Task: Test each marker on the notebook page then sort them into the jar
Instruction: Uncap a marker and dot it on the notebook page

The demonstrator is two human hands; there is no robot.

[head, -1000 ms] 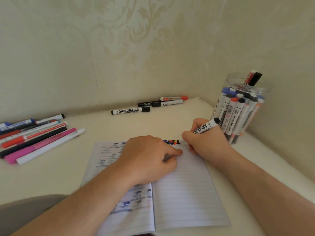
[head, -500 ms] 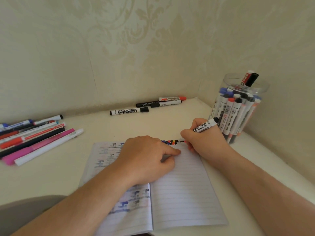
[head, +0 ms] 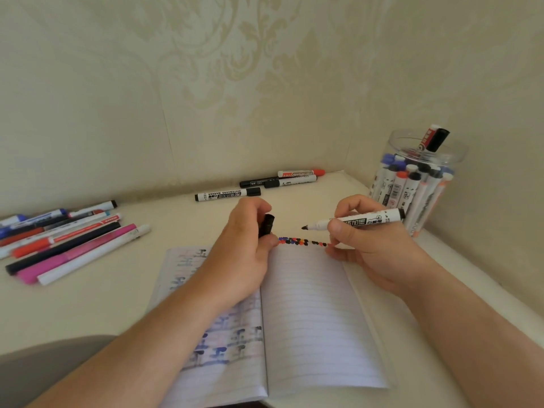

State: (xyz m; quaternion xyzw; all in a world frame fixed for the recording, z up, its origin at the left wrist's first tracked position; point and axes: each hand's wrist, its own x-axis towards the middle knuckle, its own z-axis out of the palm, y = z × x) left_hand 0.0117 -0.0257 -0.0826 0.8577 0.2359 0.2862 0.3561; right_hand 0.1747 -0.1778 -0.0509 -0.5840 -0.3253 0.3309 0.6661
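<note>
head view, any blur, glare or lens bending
Head view: soft, even light, no harsh glare; wide-angle lens bows the cream tabletop; the pink and white pens on the left are slightly smeared; the uncapped black whiteboard marker stays readable.

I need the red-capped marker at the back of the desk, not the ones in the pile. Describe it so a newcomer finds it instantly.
Start at the clear jar in the right corner, then look left along the back wall to a small cluster of four markers lying on the desk. The red-capped marker is the farthest back and nearest the jar. Its neighbours are black-capped or all black; it alone ends in red.
</note>
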